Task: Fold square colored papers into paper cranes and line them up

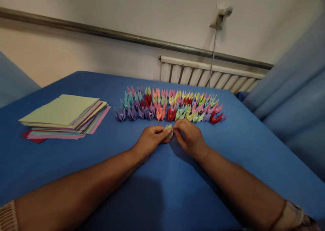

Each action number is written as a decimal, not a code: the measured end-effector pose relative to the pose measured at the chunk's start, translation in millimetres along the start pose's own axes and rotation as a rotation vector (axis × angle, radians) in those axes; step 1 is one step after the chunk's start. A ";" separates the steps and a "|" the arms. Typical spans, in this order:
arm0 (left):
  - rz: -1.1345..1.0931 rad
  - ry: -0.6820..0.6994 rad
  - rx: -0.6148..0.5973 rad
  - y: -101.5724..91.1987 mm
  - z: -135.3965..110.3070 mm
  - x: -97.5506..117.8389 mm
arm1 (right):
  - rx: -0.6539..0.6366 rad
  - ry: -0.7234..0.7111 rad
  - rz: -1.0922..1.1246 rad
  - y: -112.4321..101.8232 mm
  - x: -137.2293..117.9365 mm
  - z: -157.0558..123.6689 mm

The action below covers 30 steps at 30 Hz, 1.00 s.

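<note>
Rows of pointy paper cranes [160, 112] in many colors stand on a smooth blue cover [127, 209]. In front of the cranes, the left hand [149, 138] pinches a small, pale green folded paper [168, 127] between thumb and fingers. The right hand [190, 136] pinches its edge. Left of the cranes sits a messy stack of flat paper [63, 111]. Fingers hide much of the folded paper, so its shape is hard to tell. Front cranes partly hide the back ones.
</note>
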<state>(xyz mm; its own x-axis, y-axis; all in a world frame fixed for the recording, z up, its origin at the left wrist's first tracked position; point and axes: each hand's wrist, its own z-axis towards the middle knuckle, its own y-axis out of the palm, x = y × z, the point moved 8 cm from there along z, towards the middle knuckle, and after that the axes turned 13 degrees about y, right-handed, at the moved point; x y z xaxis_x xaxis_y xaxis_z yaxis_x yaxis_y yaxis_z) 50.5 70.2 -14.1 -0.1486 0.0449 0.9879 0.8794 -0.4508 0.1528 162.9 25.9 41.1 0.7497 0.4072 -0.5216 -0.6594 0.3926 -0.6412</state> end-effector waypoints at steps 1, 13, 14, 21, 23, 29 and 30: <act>0.004 0.000 0.002 -0.2 0.2 -0.1 | 0.001 -0.001 0.014 -0.5 0.1 0.1; 0.053 0.010 0.010 -0.4 0.2 1.4 | -0.018 -0.001 -0.031 0.6 -2.2 -0.3; 0.061 0.015 0.009 -0.6 0.3 1.4 | -0.017 -0.001 -0.039 0.6 -2.2 0.0; 0.166 0.050 -0.018 -2.2 2.1 0.9 | -0.014 -0.003 -0.104 -0.2 -5.2 -0.5; 0.190 0.063 -0.019 -2.4 2.4 2.1 | -0.006 -0.001 -0.147 -0.2 -5.7 -0.8; 0.211 0.068 -0.031 -1.5 2.5 3.0 | 0.011 -0.013 -0.214 0.1 -7.2 0.0; 0.219 0.072 -0.033 -1.6 2.6 2.8 | 0.003 -0.021 -0.220 0.3 -8.0 0.0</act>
<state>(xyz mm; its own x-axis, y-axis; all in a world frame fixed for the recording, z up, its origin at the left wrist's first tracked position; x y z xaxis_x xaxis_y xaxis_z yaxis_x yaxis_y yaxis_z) 49.8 73.4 -11.4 0.0111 -0.1203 0.9927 0.8794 -0.4714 -0.0669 156.7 22.7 45.1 0.8741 0.3286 -0.3578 -0.4805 0.4761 -0.7365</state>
